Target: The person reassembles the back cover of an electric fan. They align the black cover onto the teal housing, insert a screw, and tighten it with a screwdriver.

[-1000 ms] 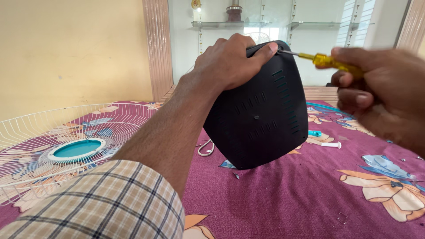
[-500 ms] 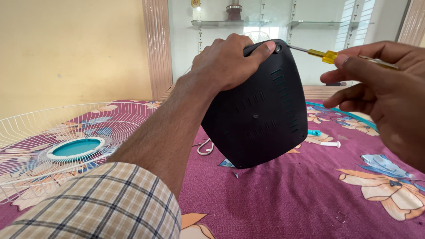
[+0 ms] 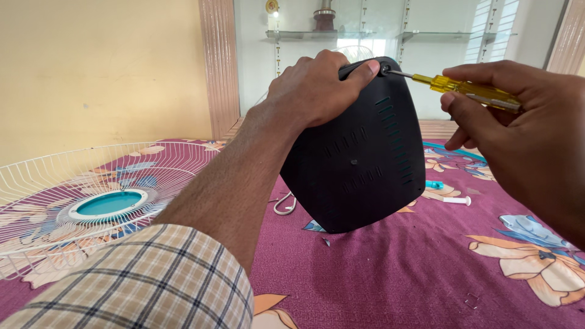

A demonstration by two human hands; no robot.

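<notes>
The left hand (image 3: 317,85) grips the top edge of the black fan housing (image 3: 359,152), which stands upright on the floral maroon cloth (image 3: 414,268). The right hand (image 3: 518,122) pinches a yellow-handled screwdriver (image 3: 451,85), its tip set in the housing's top corner just beside the left thumb

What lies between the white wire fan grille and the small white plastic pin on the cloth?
In the head view, the black plastic housing stands between the grille and pin, with the left forearm in front.
</notes>
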